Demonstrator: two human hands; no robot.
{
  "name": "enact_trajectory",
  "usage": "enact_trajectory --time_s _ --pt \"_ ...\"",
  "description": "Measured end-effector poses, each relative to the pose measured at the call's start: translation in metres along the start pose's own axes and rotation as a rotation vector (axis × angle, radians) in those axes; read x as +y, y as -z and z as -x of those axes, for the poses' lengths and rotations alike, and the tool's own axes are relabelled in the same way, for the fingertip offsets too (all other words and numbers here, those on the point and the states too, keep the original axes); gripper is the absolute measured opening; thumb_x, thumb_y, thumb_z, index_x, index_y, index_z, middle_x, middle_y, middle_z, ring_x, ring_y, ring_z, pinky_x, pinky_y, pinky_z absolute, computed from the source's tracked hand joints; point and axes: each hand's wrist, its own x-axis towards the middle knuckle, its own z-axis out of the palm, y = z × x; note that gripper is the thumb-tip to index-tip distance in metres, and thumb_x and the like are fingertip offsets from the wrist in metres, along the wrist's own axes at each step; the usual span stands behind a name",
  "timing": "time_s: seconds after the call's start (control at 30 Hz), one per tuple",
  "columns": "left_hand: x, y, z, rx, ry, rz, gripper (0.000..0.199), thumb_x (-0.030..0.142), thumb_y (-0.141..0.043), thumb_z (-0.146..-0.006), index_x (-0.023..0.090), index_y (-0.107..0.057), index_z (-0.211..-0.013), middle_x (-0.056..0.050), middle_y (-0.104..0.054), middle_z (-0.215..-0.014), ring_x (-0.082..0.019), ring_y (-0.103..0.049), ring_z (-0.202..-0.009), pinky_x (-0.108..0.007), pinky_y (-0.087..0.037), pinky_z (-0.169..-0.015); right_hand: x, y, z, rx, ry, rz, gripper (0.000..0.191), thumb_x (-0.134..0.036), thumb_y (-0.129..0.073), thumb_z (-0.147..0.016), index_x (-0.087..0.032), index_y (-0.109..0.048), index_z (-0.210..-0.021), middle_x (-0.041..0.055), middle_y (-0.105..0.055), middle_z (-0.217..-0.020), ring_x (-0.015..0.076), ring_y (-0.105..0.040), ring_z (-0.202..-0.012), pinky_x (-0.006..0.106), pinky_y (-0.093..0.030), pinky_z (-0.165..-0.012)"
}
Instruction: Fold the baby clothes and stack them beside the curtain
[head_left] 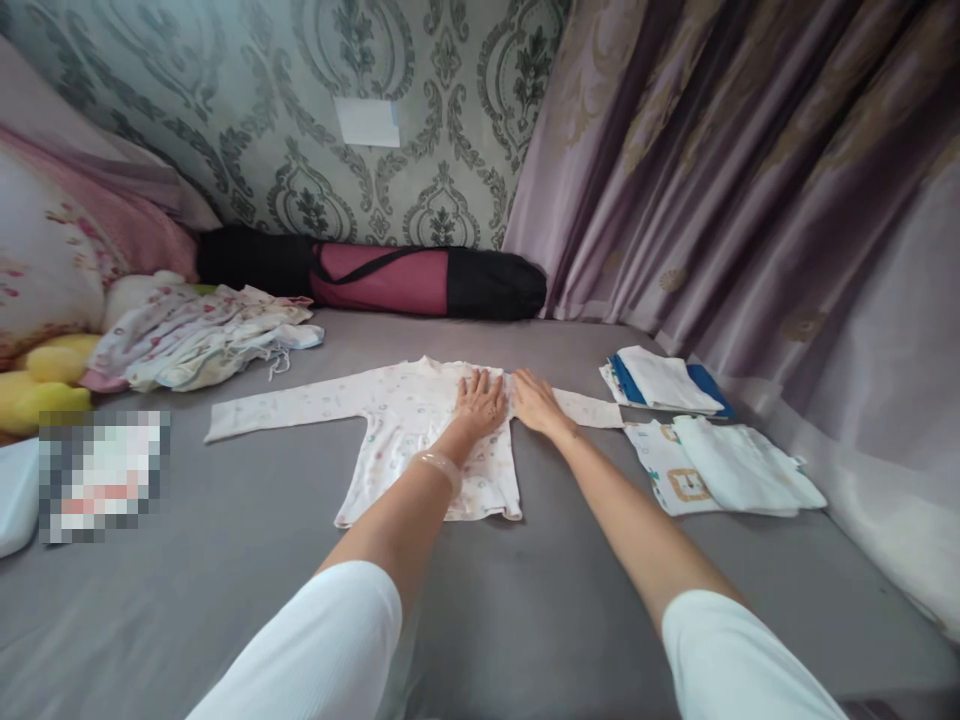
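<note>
A small white long-sleeved shirt (401,430) with a fine scattered print lies spread flat on the grey sheet, both sleeves stretched out sideways. My left hand (481,403) rests palm down on its upper right chest, fingers spread. Close beside it, my right hand (535,402) lies over the spot where the right sleeve (589,408) joins the body, its fingers stretched out along the cloth. Part of the shirt's front is hidden under my left forearm, which wears a clear bangle (437,464).
Folded clothes (750,465) and a smaller folded stack (667,380) sit at the right by the curtain (675,180). Rumpled clothes (202,335) and a yellow plush toy (49,385) lie left. A black and maroon long bag (382,278) runs along the wall.
</note>
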Motion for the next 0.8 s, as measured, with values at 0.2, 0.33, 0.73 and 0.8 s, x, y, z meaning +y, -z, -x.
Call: enact_trajectory --time_s 0.2,0.33,0.73,0.8 --pt "0.001 0.002 0.000 -0.032 0.016 -0.014 0.057 0.033 -0.024 -0.098 0.012 -0.031 -0.151 -0.015 -0.024 -0.160 -0.031 -0.016 -0.148 -0.051 -0.015 -0.119 -0.009 -0.021 -0.001 -0.136 -0.047 -0.088 0.060 -0.037 -0.015 -0.101 -0.011 -0.027 -0.153 0.0089 -0.023 -0.160 0.0220 -0.017 -0.148 0.044 -0.014 -0.120" --pt "0.000 -0.001 -0.001 -0.021 0.013 -0.011 0.058 0.036 -0.022 -0.099 0.012 -0.033 -0.151 -0.015 -0.026 -0.159 -0.032 -0.017 -0.148 -0.052 -0.015 -0.119 0.018 -0.016 0.015 -0.154 -0.110 -0.010 0.064 -0.043 -0.014 -0.100 -0.011 -0.022 -0.155 0.0081 -0.017 -0.162 0.0223 -0.013 -0.149 0.046 -0.011 -0.120" --pt "0.000 -0.002 0.002 0.018 -0.002 -0.050 0.056 0.035 -0.025 -0.099 0.012 -0.038 -0.148 -0.016 -0.031 -0.157 -0.032 -0.021 -0.147 -0.051 -0.018 -0.117 0.084 -0.003 0.052 -0.157 -0.346 0.093 0.062 -0.044 -0.012 -0.100 -0.015 -0.025 -0.154 0.0091 -0.022 -0.161 0.0241 -0.016 -0.148 0.048 -0.012 -0.119" --pt "0.000 -0.002 0.003 0.086 -0.002 -0.054 0.051 0.035 -0.030 -0.098 0.013 -0.045 -0.142 -0.018 -0.036 -0.153 -0.033 -0.028 -0.143 -0.050 -0.024 -0.115 0.088 -0.001 0.057 -0.147 -0.386 0.111 0.062 -0.044 -0.013 -0.100 -0.015 -0.026 -0.154 0.0100 -0.023 -0.160 0.0246 -0.017 -0.147 0.051 -0.012 -0.118"
